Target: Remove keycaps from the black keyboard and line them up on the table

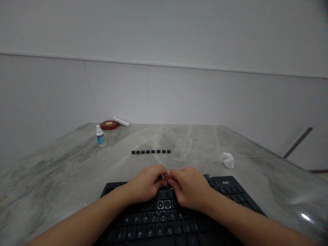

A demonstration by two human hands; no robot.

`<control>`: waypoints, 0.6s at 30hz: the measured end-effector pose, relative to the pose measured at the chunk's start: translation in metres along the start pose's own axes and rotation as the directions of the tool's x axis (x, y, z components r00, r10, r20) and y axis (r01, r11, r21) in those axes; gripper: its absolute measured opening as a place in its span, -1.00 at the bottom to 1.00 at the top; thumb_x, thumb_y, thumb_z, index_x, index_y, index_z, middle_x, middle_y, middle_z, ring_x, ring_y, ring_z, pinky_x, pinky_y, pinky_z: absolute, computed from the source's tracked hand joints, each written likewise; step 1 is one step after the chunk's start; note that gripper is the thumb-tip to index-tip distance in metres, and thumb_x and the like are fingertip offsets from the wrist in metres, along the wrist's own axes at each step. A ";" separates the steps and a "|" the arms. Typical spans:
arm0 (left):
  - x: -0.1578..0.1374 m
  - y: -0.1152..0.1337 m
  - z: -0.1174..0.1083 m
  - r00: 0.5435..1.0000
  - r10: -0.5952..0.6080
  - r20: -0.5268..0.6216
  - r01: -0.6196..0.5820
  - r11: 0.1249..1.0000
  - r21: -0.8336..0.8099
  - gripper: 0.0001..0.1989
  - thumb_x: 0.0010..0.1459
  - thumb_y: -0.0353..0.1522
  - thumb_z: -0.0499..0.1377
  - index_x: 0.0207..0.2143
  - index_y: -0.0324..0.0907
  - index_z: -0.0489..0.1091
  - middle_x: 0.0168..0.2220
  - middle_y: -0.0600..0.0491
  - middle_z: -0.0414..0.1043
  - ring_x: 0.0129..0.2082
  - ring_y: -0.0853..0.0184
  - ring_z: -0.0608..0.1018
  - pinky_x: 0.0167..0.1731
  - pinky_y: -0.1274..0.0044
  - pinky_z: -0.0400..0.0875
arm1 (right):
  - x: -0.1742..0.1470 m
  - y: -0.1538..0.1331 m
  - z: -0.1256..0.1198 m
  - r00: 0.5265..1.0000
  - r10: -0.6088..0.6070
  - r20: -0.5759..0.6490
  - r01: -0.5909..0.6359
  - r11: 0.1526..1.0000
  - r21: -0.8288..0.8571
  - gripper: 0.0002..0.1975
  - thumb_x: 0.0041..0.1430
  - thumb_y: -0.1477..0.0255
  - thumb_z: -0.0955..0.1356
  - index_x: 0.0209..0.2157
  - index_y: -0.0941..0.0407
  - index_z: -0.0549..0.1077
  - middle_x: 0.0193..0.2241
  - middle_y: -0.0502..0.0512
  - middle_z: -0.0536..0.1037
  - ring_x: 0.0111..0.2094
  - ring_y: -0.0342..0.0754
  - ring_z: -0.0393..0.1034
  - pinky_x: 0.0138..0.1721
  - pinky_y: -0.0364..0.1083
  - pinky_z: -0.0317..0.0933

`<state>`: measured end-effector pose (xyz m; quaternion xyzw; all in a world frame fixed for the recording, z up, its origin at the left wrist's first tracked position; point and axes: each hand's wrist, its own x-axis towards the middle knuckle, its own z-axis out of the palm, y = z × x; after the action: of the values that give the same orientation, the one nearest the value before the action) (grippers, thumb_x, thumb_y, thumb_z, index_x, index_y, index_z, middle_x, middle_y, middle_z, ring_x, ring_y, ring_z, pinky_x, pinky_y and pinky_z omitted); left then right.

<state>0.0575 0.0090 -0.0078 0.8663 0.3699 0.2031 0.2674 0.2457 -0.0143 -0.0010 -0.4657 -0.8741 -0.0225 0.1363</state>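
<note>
Over the top rows of a black keyboard (164, 225), my left hand (147, 182) and my right hand (191, 188) meet fingertip to fingertip. Both are closed in a pinch, thumbs against forefingers. Something small and dark, with a thin shiny edge, shows just below the fingertips; I cannot make out what it is. Glossy clear covers or rings appear on many of the keys under my hands. Beyond them, a row of several small black keycaps (153, 151) lies on the table. My hands and wrists hide parts of the keyboard's upper rows.
The grey marbled table (189, 136) ends at a white wall. A small white spray bottle (101, 136) with a blue label stands at the left. Behind it lie a reddish-brown box (109, 125) and a white bar (121, 121). Crumpled white tissue (227, 160) rests at the right.
</note>
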 end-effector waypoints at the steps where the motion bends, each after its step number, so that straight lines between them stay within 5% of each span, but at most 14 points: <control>1: -0.001 0.000 0.001 1.000 0.014 -0.002 -0.014 1.000 0.028 -0.89 0.11 -0.50 0.09 -0.32 -0.20 0.40 -0.32 0.05 0.45 -0.29 0.31 0.46 -0.24 0.49 0.36 | 0.000 0.000 0.000 1.000 0.003 0.000 -0.003 1.000 0.003 -0.84 0.16 0.41 0.23 -0.42 0.11 0.40 -0.55 0.06 0.51 -0.58 -0.13 0.27 -0.53 -0.08 -0.26; 10: -0.005 0.016 0.007 0.992 0.122 0.013 -0.117 0.910 0.398 -0.87 0.17 -0.47 -0.03 -0.29 -0.26 0.30 -0.33 -0.06 0.41 -0.32 0.22 0.45 -0.28 0.40 0.37 | 0.003 0.001 -0.001 1.000 -0.024 0.006 0.024 0.998 0.051 -0.85 0.14 0.45 0.22 -0.48 0.12 0.34 -0.56 0.05 0.50 -0.56 -0.13 0.28 -0.52 -0.08 -0.23; 18: -0.001 0.007 0.001 1.000 0.029 -0.011 -0.028 0.996 0.081 -0.89 0.17 -0.45 0.03 -0.33 -0.21 0.35 -0.36 0.04 0.45 -0.33 0.32 0.47 -0.31 0.51 0.34 | 0.001 0.008 -0.009 0.984 -0.170 0.048 0.161 0.976 0.146 -0.89 0.05 0.46 0.26 -0.34 0.11 0.38 -0.54 0.02 0.49 -0.55 -0.12 0.28 -0.51 -0.11 -0.14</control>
<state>0.0611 0.0044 -0.0045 0.8803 0.3669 0.1972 0.2271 0.2533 -0.0107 0.0069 -0.3808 -0.9130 0.0426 0.1402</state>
